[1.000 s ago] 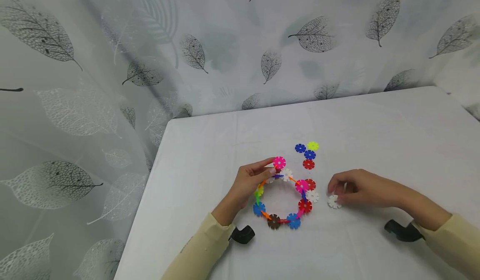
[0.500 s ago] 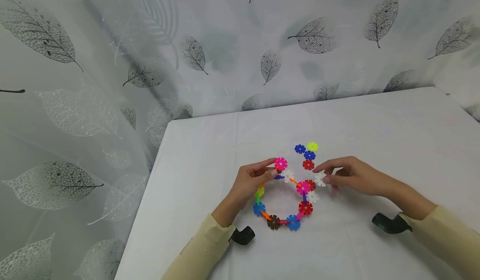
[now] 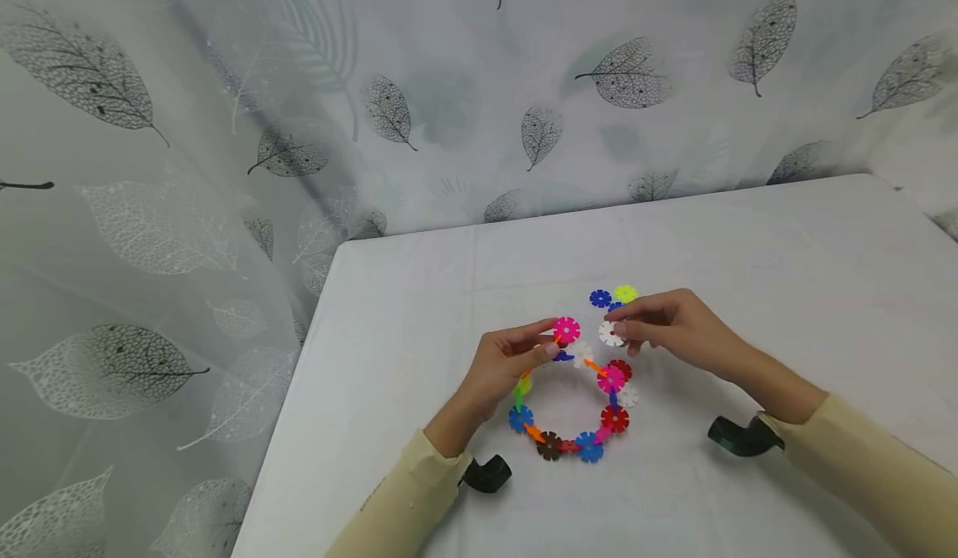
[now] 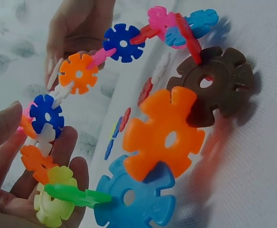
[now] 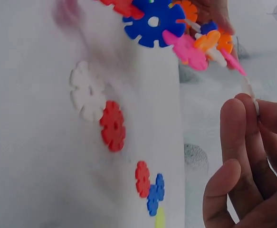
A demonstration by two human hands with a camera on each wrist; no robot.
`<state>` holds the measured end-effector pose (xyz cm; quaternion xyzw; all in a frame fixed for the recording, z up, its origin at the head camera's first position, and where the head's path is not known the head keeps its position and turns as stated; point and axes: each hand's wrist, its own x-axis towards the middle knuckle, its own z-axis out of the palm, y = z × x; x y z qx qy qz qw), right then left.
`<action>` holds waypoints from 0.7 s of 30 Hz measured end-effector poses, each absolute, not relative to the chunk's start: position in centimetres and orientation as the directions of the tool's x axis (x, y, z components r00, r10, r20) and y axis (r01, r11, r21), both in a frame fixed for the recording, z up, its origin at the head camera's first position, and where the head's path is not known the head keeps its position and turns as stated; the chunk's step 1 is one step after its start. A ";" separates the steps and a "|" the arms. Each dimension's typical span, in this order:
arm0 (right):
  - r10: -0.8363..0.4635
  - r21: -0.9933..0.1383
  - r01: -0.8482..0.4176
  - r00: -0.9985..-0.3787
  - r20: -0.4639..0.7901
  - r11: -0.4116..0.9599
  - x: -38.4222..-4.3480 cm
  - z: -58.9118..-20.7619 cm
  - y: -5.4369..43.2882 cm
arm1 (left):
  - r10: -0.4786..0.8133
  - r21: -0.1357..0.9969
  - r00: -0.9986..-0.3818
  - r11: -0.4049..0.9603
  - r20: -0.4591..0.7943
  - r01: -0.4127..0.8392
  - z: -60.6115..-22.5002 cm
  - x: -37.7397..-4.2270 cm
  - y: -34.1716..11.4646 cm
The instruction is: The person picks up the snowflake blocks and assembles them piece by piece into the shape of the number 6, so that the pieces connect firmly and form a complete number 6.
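A ring of interlocking snowflake discs (image 3: 615,419) in many colours is tilted up off the table at its far side. My left hand (image 3: 503,368) pinches the ring's far left part, close to a pink disc (image 3: 566,330) that sticks up from it. In the left wrist view, an orange disc (image 4: 164,135) and a brown disc (image 4: 219,85) of the ring appear up close. Between thumb and fingertips my right hand (image 3: 684,331) pinches a loose white snowflake disc (image 3: 609,333). It is a short gap to the right of the pink disc; the right wrist view shows it edge-on.
Loose discs lie flat beyond and right of the ring: blue (image 3: 600,298), yellow (image 3: 625,293), red (image 5: 112,126) and white (image 5: 87,90). The white-covered table (image 3: 419,292) meets a leaf-patterned curtain (image 3: 449,125) at the back. Dark curved pieces (image 3: 486,475) hang by both cuffs.
My right hand has picked the white disc up from the table and carried it leftward and away from me, toward the pink disc. My left hand has barely moved, still holding the ring.
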<state>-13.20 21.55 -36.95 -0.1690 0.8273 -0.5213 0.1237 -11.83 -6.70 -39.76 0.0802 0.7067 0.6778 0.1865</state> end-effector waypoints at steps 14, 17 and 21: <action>-0.304 -0.905 -0.042 -0.948 -0.098 0.424 -13.7 -35.6 19.8 | 0.388 0.990 -0.912 0.068 -0.137 -0.120 -39.4 -11.5 -6.4; -0.311 -0.906 -0.041 -0.945 -0.101 0.420 -13.7 -35.5 19.8 | 0.390 0.991 -0.911 0.066 -0.131 -0.114 -39.4 -11.5 -6.5; -0.319 -0.903 -0.039 -0.941 -0.110 0.427 -13.7 -35.3 19.7 | 0.392 0.993 -0.913 0.061 -0.115 -0.099 -39.3 -11.4 -6.5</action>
